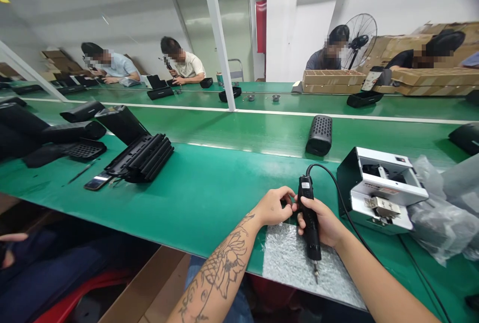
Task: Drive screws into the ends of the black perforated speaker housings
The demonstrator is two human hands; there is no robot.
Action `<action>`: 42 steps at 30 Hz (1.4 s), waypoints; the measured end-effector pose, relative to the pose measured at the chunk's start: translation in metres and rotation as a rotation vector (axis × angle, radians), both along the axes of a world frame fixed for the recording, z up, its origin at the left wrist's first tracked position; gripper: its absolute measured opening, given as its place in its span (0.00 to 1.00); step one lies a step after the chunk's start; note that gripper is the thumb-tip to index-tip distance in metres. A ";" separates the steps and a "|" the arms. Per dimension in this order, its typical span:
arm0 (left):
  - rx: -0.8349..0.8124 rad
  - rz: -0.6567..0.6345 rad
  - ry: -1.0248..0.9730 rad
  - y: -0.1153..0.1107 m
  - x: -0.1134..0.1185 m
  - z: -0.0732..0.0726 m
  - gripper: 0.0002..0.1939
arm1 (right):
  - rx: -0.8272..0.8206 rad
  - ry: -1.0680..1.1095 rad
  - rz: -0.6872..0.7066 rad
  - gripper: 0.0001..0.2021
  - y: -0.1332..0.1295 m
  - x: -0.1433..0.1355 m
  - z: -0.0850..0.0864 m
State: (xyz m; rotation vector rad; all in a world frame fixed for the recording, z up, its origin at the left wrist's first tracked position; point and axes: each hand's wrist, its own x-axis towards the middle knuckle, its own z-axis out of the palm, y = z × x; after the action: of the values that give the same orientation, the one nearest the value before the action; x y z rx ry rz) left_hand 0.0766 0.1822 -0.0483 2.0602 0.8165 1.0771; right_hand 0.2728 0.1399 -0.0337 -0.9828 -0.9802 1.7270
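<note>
My right hand (325,222) is wrapped round a black electric screwdriver (309,218), its bit pointing down toward me. The screwdriver is over a silvery, crinkled foam sheet (288,253) at the bench's front edge. Close beside the tool's upper body is my left hand (277,206), fingers curled inward and fingertips near my right fingers. Whatever those left fingers hold, if anything, is hidden. A cord runs from the screwdriver's top past a black-and-white screw feeder machine (381,190) on the right.
Across the green bench (202,198), a perforated black speaker housing (320,135) stands on the belt. Stacked black casings (140,156) and a phone (98,181) lie left. Plastic bags (441,218) flank the feeder. Several people sit opposite; another person's hand shows far left.
</note>
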 end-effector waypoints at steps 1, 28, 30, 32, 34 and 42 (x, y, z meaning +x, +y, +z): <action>0.001 0.000 0.000 0.000 0.000 0.000 0.13 | 0.002 0.003 -0.003 0.21 0.000 0.000 0.000; -0.191 -0.104 -0.116 0.009 -0.001 0.006 0.14 | 0.028 0.119 0.068 0.17 0.010 0.011 -0.009; -0.189 -0.098 -0.112 0.008 -0.001 0.007 0.14 | 0.030 0.123 0.065 0.17 0.010 0.010 -0.010; -0.183 -0.093 -0.110 0.008 -0.001 0.007 0.14 | 0.030 0.123 0.061 0.17 0.011 0.010 -0.010; -0.177 -0.085 -0.112 0.008 0.000 0.007 0.14 | 0.031 0.119 0.058 0.17 0.010 0.010 -0.009; -0.168 -0.075 -0.105 0.007 0.000 0.006 0.15 | 0.029 0.096 0.054 0.17 0.009 0.009 -0.007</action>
State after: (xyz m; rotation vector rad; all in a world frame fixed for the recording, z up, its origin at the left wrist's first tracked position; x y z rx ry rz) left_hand 0.0766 0.1893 -0.0423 1.8633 0.7448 1.0299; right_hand 0.2815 0.1486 -0.0411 -0.8538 -0.9745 1.7829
